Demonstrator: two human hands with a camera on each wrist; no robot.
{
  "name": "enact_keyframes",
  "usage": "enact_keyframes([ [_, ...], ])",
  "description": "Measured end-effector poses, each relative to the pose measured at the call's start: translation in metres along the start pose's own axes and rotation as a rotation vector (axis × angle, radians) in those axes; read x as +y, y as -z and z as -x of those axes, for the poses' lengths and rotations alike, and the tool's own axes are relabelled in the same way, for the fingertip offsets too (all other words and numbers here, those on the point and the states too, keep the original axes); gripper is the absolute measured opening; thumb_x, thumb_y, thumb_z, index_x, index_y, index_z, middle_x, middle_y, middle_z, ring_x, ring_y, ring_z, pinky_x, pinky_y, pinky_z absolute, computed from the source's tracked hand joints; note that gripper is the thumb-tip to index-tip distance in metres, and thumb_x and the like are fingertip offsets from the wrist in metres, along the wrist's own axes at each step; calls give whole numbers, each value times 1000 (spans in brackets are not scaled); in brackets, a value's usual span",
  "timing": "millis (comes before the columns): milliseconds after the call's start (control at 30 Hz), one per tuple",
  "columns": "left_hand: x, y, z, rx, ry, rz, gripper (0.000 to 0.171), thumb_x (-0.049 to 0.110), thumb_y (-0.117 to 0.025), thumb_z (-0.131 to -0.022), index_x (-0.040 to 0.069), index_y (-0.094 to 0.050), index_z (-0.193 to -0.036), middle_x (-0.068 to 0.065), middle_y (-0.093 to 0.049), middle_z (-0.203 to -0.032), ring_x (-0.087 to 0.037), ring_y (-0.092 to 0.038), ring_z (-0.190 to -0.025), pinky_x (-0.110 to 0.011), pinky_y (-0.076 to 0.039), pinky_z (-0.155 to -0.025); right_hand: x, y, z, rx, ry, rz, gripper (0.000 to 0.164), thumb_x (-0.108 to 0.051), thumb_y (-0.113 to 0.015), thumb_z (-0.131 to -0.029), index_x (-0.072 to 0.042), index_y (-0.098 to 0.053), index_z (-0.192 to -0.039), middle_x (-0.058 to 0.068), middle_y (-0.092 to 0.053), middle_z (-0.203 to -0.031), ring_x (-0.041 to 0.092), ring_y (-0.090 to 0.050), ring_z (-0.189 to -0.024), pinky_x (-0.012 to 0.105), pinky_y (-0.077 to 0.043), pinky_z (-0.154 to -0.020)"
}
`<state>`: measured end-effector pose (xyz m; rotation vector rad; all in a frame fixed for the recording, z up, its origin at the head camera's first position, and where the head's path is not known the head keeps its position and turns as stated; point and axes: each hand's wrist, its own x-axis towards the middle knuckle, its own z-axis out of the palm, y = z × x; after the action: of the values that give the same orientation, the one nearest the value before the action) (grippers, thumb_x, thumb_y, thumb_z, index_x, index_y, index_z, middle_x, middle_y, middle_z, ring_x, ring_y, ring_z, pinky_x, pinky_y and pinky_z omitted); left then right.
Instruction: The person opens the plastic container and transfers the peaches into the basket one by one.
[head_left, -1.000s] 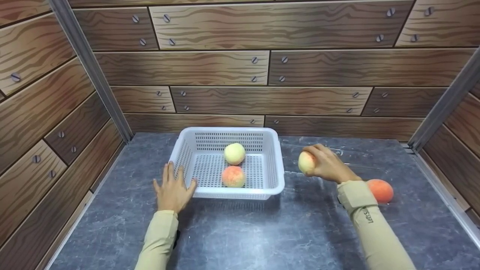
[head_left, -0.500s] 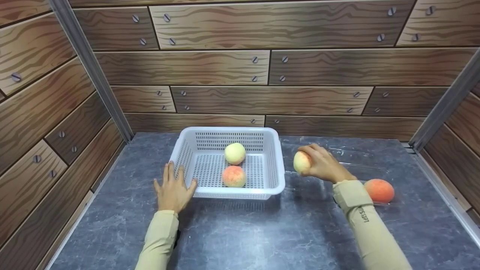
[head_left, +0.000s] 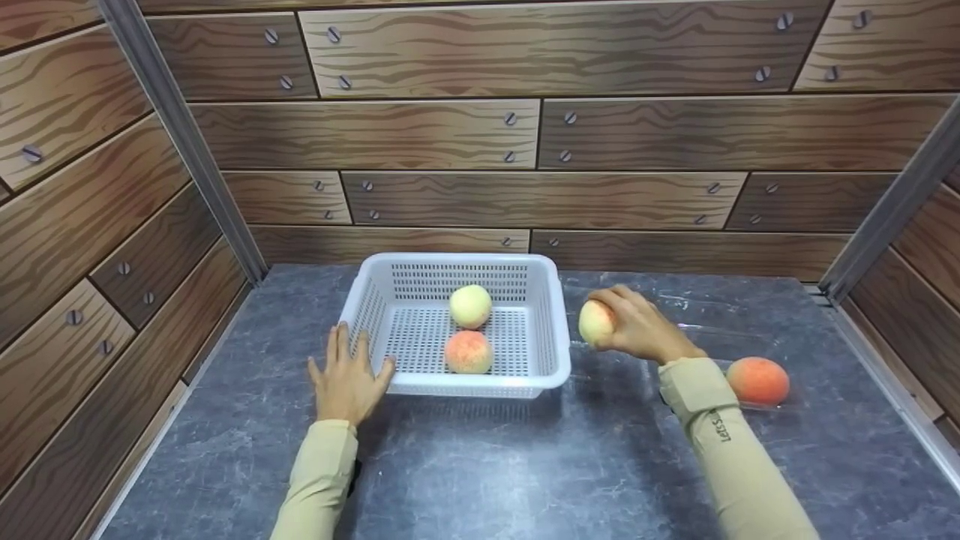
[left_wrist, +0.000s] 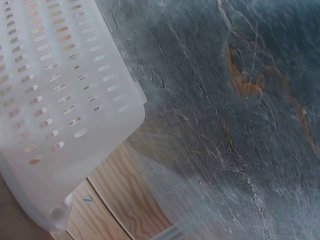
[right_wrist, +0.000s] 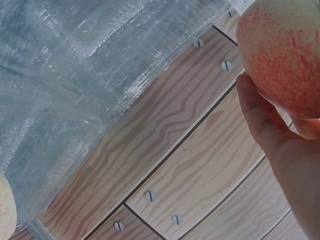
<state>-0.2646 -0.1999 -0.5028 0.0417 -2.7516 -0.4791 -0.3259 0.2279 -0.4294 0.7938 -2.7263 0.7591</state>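
Note:
My right hand (head_left: 637,324) grips a yellow and red peach (head_left: 597,323) just right of the white plastic basket (head_left: 564,330). The right wrist view shows the held peach (right_wrist: 285,55) with its red-speckled side against the fingers. My left hand (head_left: 349,384) rests with spread fingers at the basket's near left corner. Inside the basket lie a pale yellow peach (head_left: 470,306) and, nearer to me, a pink and yellow peach (head_left: 469,352). A redder peach (head_left: 757,381) sits on the table beside my right sleeve. Only the slotted basket wall (left_wrist: 65,85) shows in the left wrist view.
The dark grey marbled table (head_left: 480,465) is edged by wood-patterned walls (head_left: 420,135) at the back and both sides. Metal corner posts (head_left: 187,142) stand at the back. Clear plastic film (right_wrist: 100,60) covers the tabletop on the right.
My right hand has moved left with the peach, a little closer to the basket. More of the redder peach on the table has come into sight. The left hand has stayed in place.

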Motion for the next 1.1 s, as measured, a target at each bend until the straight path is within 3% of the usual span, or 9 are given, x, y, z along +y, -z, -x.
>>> enact_keyframes([
  [1100,1,1,0,-6,2,0,68,44,-54,-96,-2,-50,-146,-30,-31,-157,-45,-25,-148,-79,-18,-107,-14,-5,-12,-25,3,-16,69,-16,-84,-63,1,-62,-127,21,-59,-115,41,-61,-100,60,-53,-84],
])
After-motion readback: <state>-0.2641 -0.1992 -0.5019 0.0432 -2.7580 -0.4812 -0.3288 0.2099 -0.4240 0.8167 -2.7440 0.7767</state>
